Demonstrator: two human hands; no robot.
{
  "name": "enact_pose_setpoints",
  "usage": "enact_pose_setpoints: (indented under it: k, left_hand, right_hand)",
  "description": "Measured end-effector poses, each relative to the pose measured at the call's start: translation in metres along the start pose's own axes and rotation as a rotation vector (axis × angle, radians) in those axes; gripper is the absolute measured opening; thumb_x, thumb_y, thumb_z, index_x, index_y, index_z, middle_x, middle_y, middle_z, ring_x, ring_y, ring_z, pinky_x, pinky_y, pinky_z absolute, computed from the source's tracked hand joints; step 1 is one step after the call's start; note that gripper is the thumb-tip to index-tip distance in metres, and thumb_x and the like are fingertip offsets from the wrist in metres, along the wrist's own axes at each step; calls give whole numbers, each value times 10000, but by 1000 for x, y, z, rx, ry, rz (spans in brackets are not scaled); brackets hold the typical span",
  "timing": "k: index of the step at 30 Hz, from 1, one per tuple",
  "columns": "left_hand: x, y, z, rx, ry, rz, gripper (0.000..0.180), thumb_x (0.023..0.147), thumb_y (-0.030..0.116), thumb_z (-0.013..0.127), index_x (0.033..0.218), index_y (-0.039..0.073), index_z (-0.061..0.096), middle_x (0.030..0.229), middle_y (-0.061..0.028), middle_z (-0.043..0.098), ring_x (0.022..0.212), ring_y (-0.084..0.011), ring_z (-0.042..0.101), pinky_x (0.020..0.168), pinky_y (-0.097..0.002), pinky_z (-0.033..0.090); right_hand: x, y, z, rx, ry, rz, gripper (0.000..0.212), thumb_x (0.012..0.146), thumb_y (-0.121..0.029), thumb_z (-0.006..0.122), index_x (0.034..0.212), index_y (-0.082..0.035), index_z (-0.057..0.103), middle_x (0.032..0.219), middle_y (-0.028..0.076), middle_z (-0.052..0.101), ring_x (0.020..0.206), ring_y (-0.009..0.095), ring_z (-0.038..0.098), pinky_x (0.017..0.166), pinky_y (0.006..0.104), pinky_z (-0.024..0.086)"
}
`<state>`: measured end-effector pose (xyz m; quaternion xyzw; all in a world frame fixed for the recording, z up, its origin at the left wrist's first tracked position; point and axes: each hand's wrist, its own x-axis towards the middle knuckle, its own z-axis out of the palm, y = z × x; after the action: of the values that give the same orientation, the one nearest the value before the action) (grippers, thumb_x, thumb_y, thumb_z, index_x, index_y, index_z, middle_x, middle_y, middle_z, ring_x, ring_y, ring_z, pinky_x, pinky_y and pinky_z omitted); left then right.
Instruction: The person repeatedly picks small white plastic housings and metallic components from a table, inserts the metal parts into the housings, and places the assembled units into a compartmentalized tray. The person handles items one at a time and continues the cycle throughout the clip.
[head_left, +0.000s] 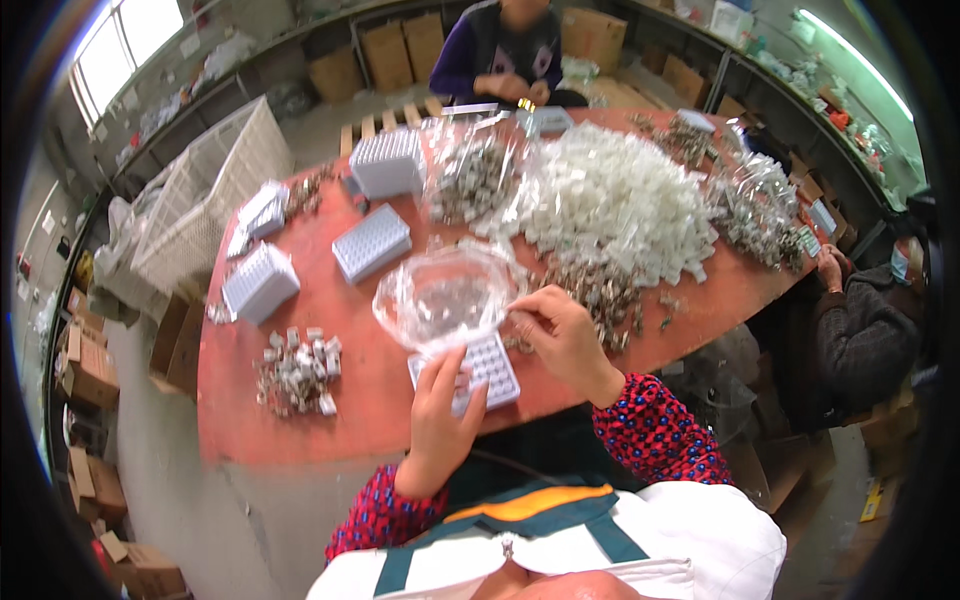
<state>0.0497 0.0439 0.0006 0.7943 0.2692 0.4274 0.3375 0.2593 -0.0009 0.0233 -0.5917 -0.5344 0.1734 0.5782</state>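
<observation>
Both hands at a pale tray and a clear bag, red tabletop

Tabletop (370, 410): flat, dull red, scuffed, with a rounded outline (the lens bends its edges). Pale tray (492, 368): rigid, plastic-looking, rounded corners, rows of round dark-looking hollows across the face. Lies on the near part of the tabletop, just below the clear bag (392, 318); the bag is thin, crinkled, glossy film, mouth spread into a rough ring, contents greyish and too blurred to name.

Left hand (438, 425): fingers partly spread and bent, tips over the tray's left part, covering some hollows; cannot tell whether it grips the edge. Right hand (565, 335): thumb and forefinger drawn close together at the bag's right rim, other fingers curled; cannot tell whether film or a small part is between them.

Beyond: a big loose mound of whitish, translucent flat pieces (620, 200); against its near side, a heap of small brownish-grey metallic parts (590, 290). Left of the tray, a small pile of white-and-metal pieces (300, 370); farther off, a block-like stack of grey-white trays (388, 165), tops pitted in neat rows
</observation>
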Motion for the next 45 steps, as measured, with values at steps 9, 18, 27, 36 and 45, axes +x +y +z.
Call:
enact_pose_setpoints:
  k: [9,18,27,36,45]
  left_hand:
    - [8,-16,-39,127,246,-37,230,906,37,715,1134,7,722,998,-109,674,795,-198,656,652,-285,531]
    - [46,-95,-82,655,-28,-148,382,864,213,768,1173,-1,696,1032,-146,636,900,-323,645,819,-411,523]
    - [39,-89,-92,443,211,-170,205,961,158,676,1108,16,665,974,-111,653,819,-230,628,709,-356,523]
    - [-9,1,-72,-1230,168,-776,298,1027,156,553,1283,4,543,1098,-95,642,783,-107,567,645,-253,498]
    - [6,21,-17,-1144,-94,-842,192,1023,128,607,1200,56,591,1053,-95,651,751,-98,621,604,-255,546]
  right_hand:
    - [-45,5,1,29,12,66,125,930,-16,674,1050,0,705,930,71,642,779,127,622,671,256,495]
    - [-59,18,-24,29,62,145,109,943,-22,670,1045,1,703,919,33,621,746,82,584,655,238,479]
    - [-48,21,-14,-497,-28,-115,169,864,-74,726,1033,-59,719,895,84,660,781,226,645,685,316,523]
    - [-9,38,12,-651,-26,-340,110,842,-117,725,952,-109,735,899,67,673,864,285,668,755,367,554]
    - [-22,-2,-21,980,-28,620,176,1034,-149,593,1133,-6,623,1094,160,709,964,216,729,834,338,630]
